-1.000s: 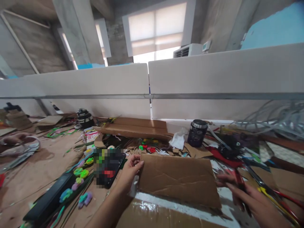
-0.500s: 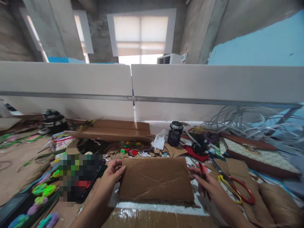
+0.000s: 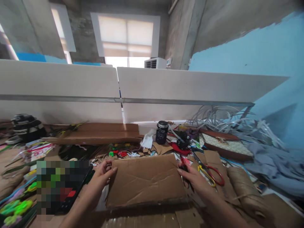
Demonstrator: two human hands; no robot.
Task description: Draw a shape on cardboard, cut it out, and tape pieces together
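A creased rectangular piece of brown cardboard [image 3: 146, 179] lies flat in front of me on the cluttered desk. My left hand [image 3: 102, 175] grips its left edge, thumb on top. My right hand [image 3: 192, 180] rests against the cardboard's right edge and is closed round a thin dark tool with a red tip [image 3: 186, 172]; what the tool is I cannot make out.
Red-and-yellow-handled scissors [image 3: 210, 172] lie just right of my right hand, with a roll of jute twine [image 3: 247, 191] beyond. A dark jar [image 3: 161, 132] stands behind the cardboard. A phone [image 3: 64, 186] lies left. Folded cardboard [image 3: 95, 133], white tubing [image 3: 228, 118] and partition panels [image 3: 166, 91] lie at the back.
My right hand has come in from the right with the thin tool and now rests at the cardboard's right edge. The view has swung to the right. My left hand keeps its hold.
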